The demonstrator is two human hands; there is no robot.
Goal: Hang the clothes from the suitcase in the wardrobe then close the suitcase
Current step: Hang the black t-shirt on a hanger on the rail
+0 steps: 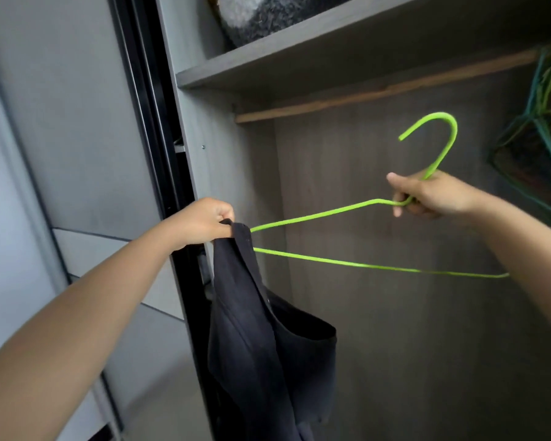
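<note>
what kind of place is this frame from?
Most likely a bedroom, right at an open built-in wardrobe: a wooden hanging rail under a shelf, spare coloured hangers bunched on the right, and a sliding door on the left.

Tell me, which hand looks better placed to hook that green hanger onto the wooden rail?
Probably the right hand: it grips the green hanger just under its hook, below the wooden rail. The left hand holds the dark garment lower down.
</note>
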